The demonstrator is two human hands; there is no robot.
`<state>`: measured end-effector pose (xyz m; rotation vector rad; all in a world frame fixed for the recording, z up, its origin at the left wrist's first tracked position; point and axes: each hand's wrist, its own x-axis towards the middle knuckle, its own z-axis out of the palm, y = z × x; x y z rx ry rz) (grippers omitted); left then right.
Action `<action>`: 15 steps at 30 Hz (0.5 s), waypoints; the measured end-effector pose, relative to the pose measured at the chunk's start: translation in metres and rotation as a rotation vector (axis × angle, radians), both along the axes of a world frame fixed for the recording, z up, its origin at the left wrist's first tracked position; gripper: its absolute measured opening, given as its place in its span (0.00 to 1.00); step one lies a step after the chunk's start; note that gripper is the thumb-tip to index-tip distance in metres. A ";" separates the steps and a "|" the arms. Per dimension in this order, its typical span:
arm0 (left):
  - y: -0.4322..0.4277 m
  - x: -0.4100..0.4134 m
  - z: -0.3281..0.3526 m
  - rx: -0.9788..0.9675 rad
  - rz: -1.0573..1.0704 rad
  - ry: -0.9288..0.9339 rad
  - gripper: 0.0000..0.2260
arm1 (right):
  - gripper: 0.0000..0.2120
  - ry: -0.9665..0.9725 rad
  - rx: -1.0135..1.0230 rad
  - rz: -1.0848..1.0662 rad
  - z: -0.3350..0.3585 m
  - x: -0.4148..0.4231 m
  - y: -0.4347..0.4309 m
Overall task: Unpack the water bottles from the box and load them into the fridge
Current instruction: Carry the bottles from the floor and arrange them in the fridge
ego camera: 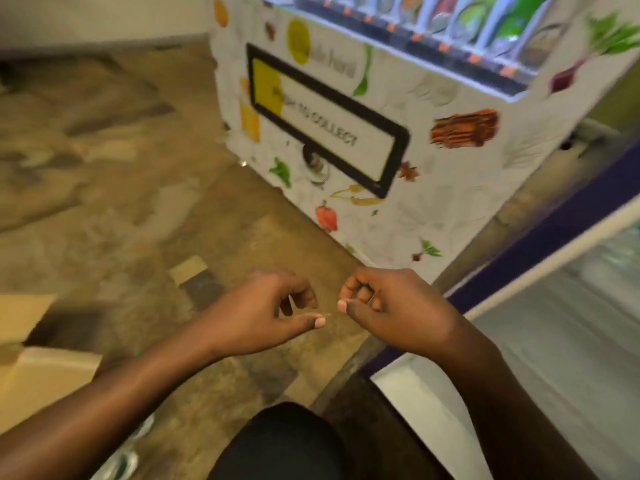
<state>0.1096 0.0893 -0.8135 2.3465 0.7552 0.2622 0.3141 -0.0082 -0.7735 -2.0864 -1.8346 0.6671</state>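
Head view:

1. Floor [104,168]: mottled brown surface that fills the left and centre of the frame.
2. Vending machine [450,188]: white cabinet printed with vegetables and spices, standing at upper right. Product rows show behind glass along its top edge.
3. Fridge [554,341]: at right, just beside the vending machine. It has a dark purple frame and a pale glass door. The contents behind the glass are too blurred to identify.
4. Box [45,379]: brown cardboard at the lower left edge, flaps open. Its interior is out of frame.
5. Collect flap [329,123]: black-framed panel on the vending machine front, marked "PUSH TO COLLECT".
6. Knee [287,441]: clad in black, at bottom centre between the two forearms.
7. Left hand [266,313]: raised over the floor, fingers curled toward the palm, thumb extended to the right. No object is visible in it.
8. Right hand [391,306]: close beside the left hand but not touching it, fingers curled into a loose fist, thumb pointing left. No object is visible in it.
9. Water bottles [117,462]: clear, blurred shapes on the floor at bottom left, just beside the box and well apart from the fridge.
10. Cardboard scrap [188,268]: flat on the floor, beyond the left hand.
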 end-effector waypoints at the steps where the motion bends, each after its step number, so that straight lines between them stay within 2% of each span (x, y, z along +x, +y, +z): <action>1: 0.004 -0.011 -0.014 -0.017 0.042 0.032 0.13 | 0.07 0.000 -0.018 0.017 -0.012 -0.005 0.009; 6: 0.014 -0.067 -0.102 -0.081 0.252 0.331 0.20 | 0.07 0.033 -0.133 0.072 -0.073 -0.031 0.042; 10: 0.010 -0.113 -0.175 -0.007 0.411 0.624 0.27 | 0.05 0.147 -0.218 0.097 -0.118 -0.055 0.057; 15: 0.002 -0.152 -0.225 0.051 0.559 0.839 0.23 | 0.03 0.182 -0.287 0.159 -0.164 -0.079 0.063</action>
